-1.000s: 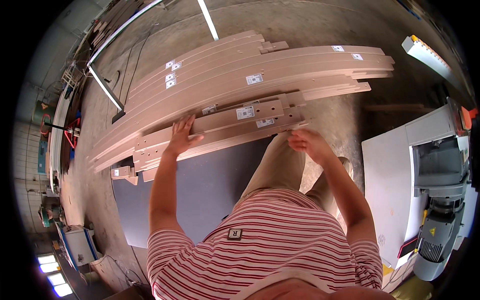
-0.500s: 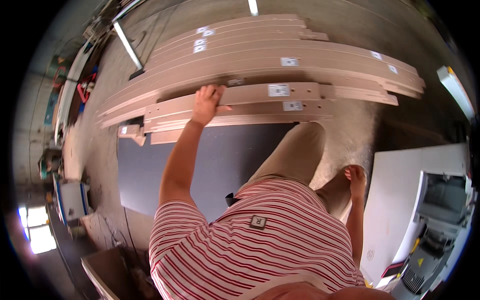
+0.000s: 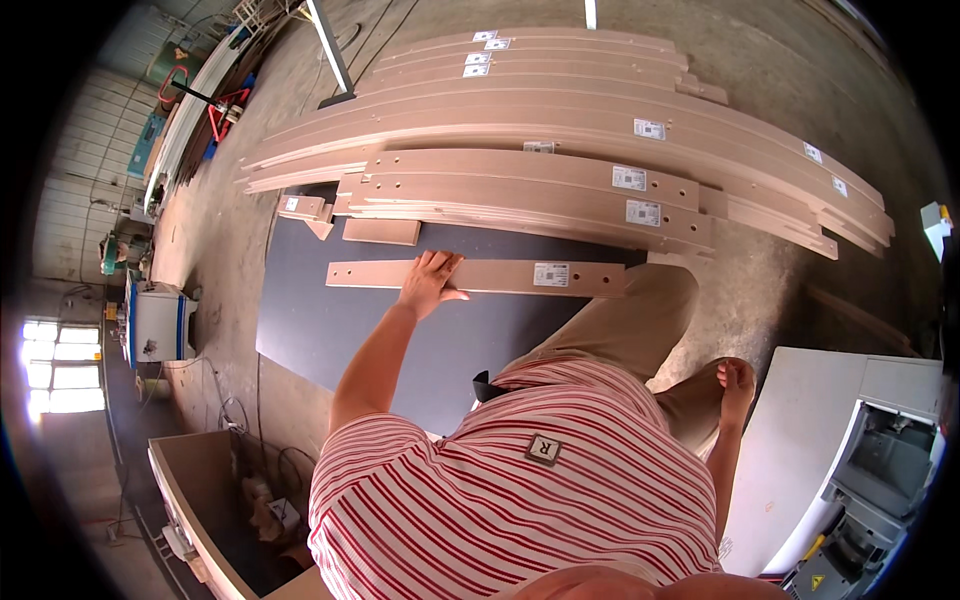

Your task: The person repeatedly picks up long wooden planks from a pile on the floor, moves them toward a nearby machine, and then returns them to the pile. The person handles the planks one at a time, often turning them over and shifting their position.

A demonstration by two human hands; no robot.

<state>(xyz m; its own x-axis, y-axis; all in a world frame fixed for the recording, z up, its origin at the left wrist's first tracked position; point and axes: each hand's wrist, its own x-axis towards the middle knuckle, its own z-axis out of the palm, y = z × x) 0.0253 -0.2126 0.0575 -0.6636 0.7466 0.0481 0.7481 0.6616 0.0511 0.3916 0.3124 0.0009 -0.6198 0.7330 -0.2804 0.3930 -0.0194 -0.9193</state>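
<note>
My left hand (image 3: pixel 432 284) grips a narrow tan board (image 3: pixel 490 276) across its width, fingers over the far edge and thumb along the near one. The board has drilled holes at both ends and a white label right of the hand. It lies over a dark grey tabletop (image 3: pixel 330 325), and its right end is by my leg. Just beyond it, a stack of similar boards (image 3: pixel 520 178) carries white labels. Low at the right, beside my knee, hangs my right hand (image 3: pixel 737 382) with fingers curled and nothing visible in them.
Longer stacked boards (image 3: pixel 560 105) spread behind the nearer stack. A short board piece (image 3: pixel 382 231) and a small labelled piece (image 3: pixel 303 208) lie at the tabletop's far left. To the right stands a pale machine cabinet (image 3: pixel 800 440); an open box (image 3: pixel 190 500) stands at lower left.
My left hand has drawn one board off the near stack toward me, leaving a gap of grey tabletop between them. The whole view has shifted; my right hand stays beside my knee.
</note>
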